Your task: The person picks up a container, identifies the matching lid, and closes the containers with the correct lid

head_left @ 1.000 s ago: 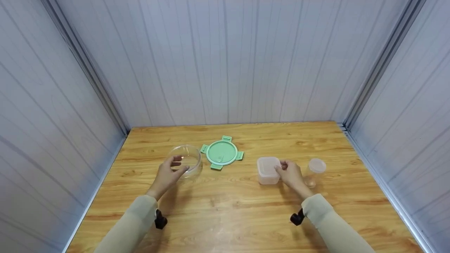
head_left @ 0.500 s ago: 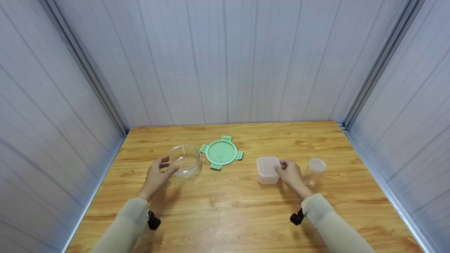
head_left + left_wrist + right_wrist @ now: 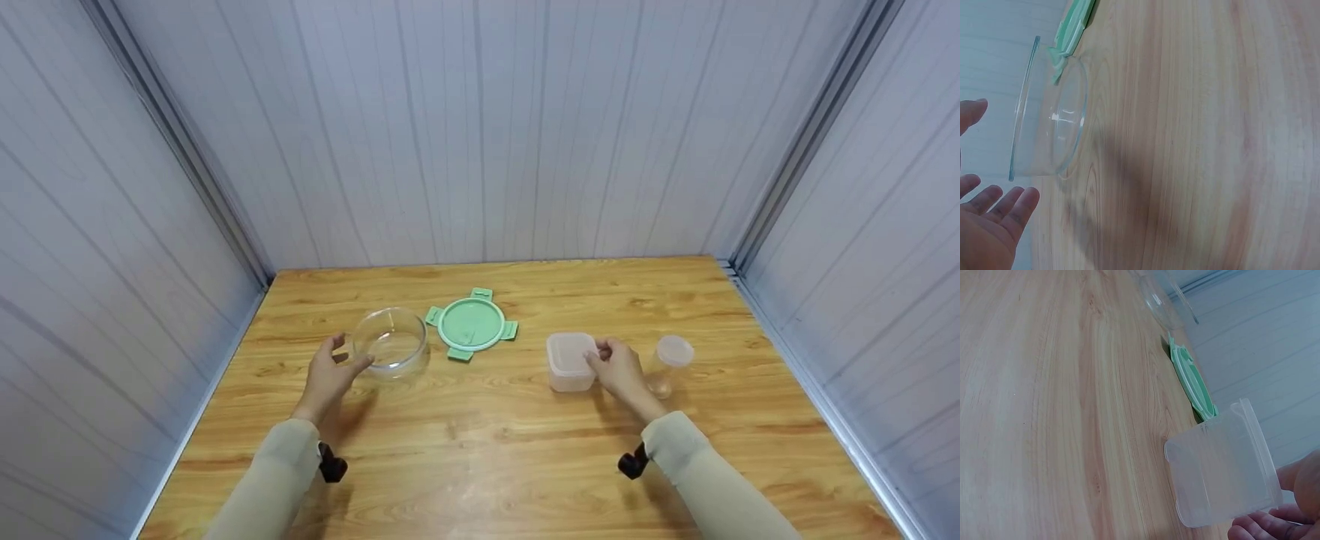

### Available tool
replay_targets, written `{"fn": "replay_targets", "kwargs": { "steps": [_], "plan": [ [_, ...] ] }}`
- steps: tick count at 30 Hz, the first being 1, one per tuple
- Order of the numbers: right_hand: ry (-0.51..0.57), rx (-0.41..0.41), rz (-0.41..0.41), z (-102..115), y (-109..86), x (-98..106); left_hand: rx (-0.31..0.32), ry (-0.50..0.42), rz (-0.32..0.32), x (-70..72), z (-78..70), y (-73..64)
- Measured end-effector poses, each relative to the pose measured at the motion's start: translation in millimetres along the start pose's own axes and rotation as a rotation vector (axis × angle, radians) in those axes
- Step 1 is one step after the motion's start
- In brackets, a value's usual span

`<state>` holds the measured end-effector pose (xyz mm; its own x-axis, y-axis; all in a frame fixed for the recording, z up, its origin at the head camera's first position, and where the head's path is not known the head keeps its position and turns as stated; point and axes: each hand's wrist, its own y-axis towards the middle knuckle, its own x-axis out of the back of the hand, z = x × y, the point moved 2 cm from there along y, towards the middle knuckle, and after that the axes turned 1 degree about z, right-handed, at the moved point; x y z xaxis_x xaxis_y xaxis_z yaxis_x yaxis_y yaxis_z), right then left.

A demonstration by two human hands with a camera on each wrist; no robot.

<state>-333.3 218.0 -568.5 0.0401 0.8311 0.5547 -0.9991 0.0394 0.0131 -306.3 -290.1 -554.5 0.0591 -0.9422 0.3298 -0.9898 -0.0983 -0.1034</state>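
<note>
A clear round glass bowl point(image 3: 391, 342) stands upright at the left of the table. My left hand point(image 3: 325, 381) is beside its left edge, thumb and fingers spread apart and holding nothing; the left wrist view shows fingertips point(image 3: 1028, 198) just off the rim. At the right, a square frosted plastic container point(image 3: 571, 363) stands upright with its lid on. My right hand point(image 3: 621, 376) pinches its right side near the lid, thumb at the front corner and fingers behind. A round green lid point(image 3: 471, 325) with flaps lies flat just right of the bowl.
A small clear jar point(image 3: 667, 367) with a whitish round cap stands right of my right hand. Pale panel walls point(image 3: 480, 135) enclose the wooden table point(image 3: 465, 442) at the back and both sides.
My left hand has drawn back leftward from over the bowl's near edge to beside it. The right hand, square container and green lid have stayed in place.
</note>
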Motion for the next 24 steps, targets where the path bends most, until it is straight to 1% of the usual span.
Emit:
{"fn": "replay_targets", "kwargs": {
  "steps": [4,6,13,16,20,24],
  "plan": [
    [0.005,0.007,-0.002,1.7,-0.8,0.8,0.039,-0.063,0.007,-2.6,1.4,3.2],
    [0.007,0.010,-0.003,2.0,-1.2,0.7,0.052,-0.072,0.008,-3.5,2.4,5.0],
    [-0.028,0.017,0.011,0.6,-2.5,0.7,0.045,-0.021,-0.002,-5.9,6.3,12.2],
    [-0.031,0.017,0.004,2.3,-3.4,1.3,0.059,-0.032,-0.014,-8.9,7.0,15.3],
    [-0.018,0.018,-0.003,2.7,-3.8,1.6,0.112,-0.093,-0.043,-12.9,6.1,17.8],
    [-0.009,0.016,0.004,1.3,-3.6,1.4,0.165,-0.168,-0.040,-15.5,4.3,19.9]
  ]
}}
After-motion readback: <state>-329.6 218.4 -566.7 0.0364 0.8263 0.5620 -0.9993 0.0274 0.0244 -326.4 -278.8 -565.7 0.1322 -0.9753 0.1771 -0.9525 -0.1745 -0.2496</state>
